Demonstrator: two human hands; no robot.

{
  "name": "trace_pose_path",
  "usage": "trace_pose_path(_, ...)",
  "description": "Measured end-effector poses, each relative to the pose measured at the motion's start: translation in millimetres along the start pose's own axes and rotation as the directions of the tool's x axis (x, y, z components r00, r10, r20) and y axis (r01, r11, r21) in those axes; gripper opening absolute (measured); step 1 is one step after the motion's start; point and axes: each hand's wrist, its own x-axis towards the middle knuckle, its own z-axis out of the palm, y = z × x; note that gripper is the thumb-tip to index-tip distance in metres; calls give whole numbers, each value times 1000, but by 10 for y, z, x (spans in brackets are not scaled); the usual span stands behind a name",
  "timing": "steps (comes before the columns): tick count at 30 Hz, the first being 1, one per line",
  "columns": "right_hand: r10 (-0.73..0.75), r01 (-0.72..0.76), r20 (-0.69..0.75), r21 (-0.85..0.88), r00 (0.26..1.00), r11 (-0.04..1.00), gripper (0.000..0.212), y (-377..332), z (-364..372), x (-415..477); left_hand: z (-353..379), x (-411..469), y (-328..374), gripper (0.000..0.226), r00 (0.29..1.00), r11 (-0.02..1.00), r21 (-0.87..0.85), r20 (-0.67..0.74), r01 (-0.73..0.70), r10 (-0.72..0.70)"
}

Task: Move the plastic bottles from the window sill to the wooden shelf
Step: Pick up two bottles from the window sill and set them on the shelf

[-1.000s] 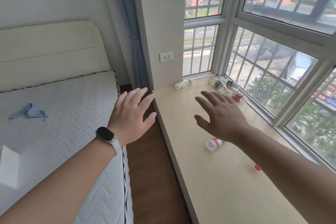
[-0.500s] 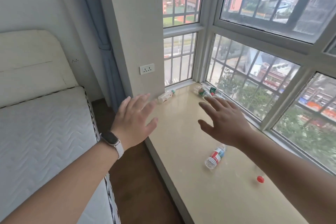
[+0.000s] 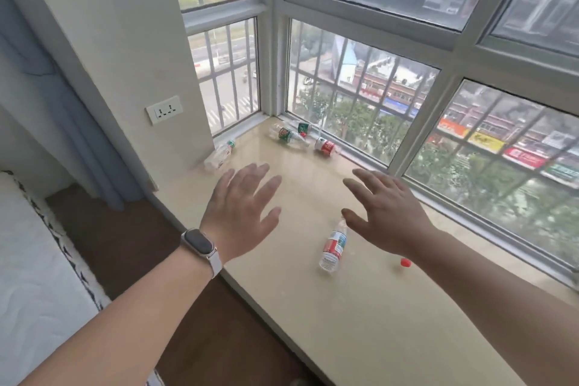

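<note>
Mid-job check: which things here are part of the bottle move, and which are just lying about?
Job:
- near bottle
- wall-side bottle
- corner bottles: green-label, green-label by glass, red-label
- window sill

Lying about:
- loose red cap
- wall socket
- curtain
- mattress

The wooden shelf is not in view.

Both hands (image 3: 241, 213) nearer the bottles (image 3: 332, 246)

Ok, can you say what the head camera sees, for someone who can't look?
Two empty, open hands, left and right, reach over a beige window sill where five plastic bottles lie on their sides, beside a loose red cap.
</note>
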Motion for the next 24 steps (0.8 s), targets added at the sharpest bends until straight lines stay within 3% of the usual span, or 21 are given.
trace_pose_path(9,208,-210,61,30,976,977,62,599,270,-151,541,655,412,54,986,979,-179,118,-96,119)
trace_pose_path(21,387,-403,133,120,912,907,60,1546,821,-362,1379,1362,1149,51,934,951,-226,238,-212,265)
trace_pose_path(24,407,-426,158,122,900,896,58,1797,1059,-423,1604,1468,1297,51,923,954,-237,292,-184,250)
